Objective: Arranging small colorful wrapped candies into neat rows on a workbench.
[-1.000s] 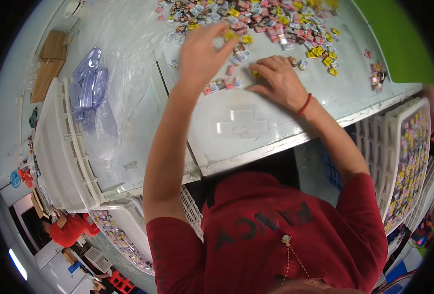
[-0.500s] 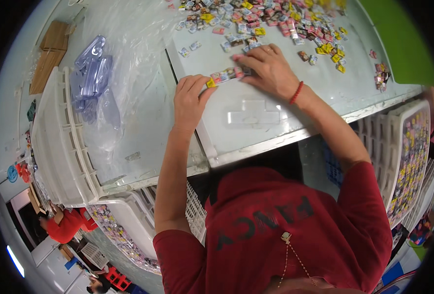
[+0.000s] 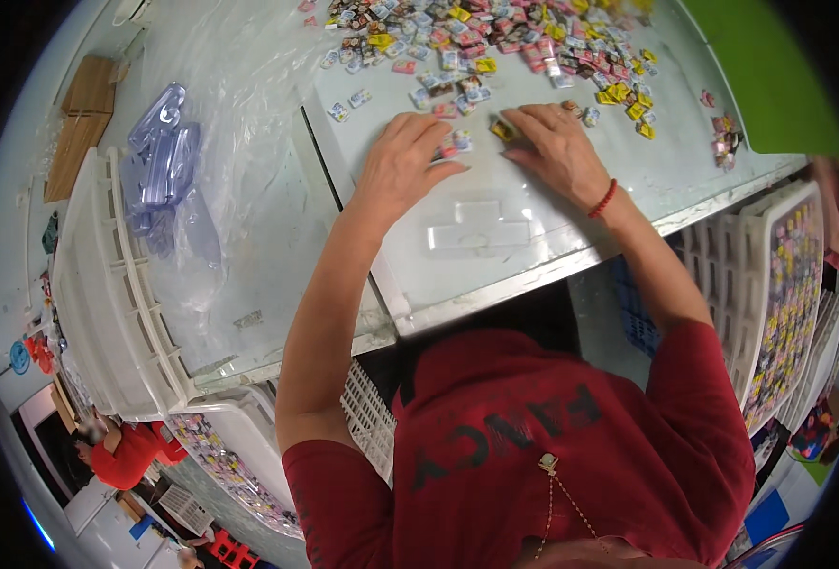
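My left hand (image 3: 402, 166) is over the table, thumb stretched away from its curved fingers. Beside its fingertips lie a few small pink, white and blue packet-shaped pieces (image 3: 455, 143). My right hand (image 3: 560, 152), with a red bead bracelet at the wrist, is to the right, thumb and fingers apart. A yellow-and-dark piece (image 3: 502, 129) is at its fingertips; it does not look pinched. Nearer to me a clear plastic T-shaped tray (image 3: 478, 233) lies on the table. A large scattered heap of similar small pieces (image 3: 495, 43) spreads beyond both hands.
Clear plastic sheeting (image 3: 249, 123) and bluish clear plastic packaging (image 3: 168, 166) lie at left. White racks (image 3: 116, 284) stand at the left edge. Trays full of small pieces (image 3: 784, 294) are below the table at right. A green surface (image 3: 761, 76) is far right. A person in red (image 3: 130, 455) is at lower left.
The row of pieces held between both hands is no longer there. My left hand has moved right and away from me; my right hand has shifted slightly right. Both have loosened their fingers.
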### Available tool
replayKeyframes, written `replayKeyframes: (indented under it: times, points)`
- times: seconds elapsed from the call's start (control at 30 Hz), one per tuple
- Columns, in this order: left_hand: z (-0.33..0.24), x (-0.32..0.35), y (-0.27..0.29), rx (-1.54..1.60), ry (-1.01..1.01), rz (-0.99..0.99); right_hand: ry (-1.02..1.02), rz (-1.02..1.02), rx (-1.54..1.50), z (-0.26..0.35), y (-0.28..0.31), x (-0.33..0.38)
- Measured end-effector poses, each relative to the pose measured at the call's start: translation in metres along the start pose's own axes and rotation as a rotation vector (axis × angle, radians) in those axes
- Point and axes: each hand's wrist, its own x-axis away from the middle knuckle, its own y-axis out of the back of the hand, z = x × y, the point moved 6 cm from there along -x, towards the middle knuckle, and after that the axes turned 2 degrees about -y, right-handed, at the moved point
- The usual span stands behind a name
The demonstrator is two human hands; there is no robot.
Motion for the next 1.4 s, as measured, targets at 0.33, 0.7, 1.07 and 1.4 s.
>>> replayKeyframes:
  times: [0.33,0.7,1.07,1.4]
  points:
    - [0.003,-0.009,-0.014,-0.072,0.050,-0.017,-0.035,-0.055,-0.039,0.004,-0.007,-0.010]
    - [-0.001,-0.010,-0.017,-0.049,0.059,0.003,-0.023,0.130,-0.053,-0.009,-0.008,-0.013]
    - [0.004,-0.007,-0.019,-0.037,0.074,0.032,-0.045,0.047,-0.046,0.005,-0.012,-0.014]
    - [0.007,0.054,0.047,-0.037,0.225,-0.024,0.019,0.182,-0.150,0.001,-0.002,-0.012]
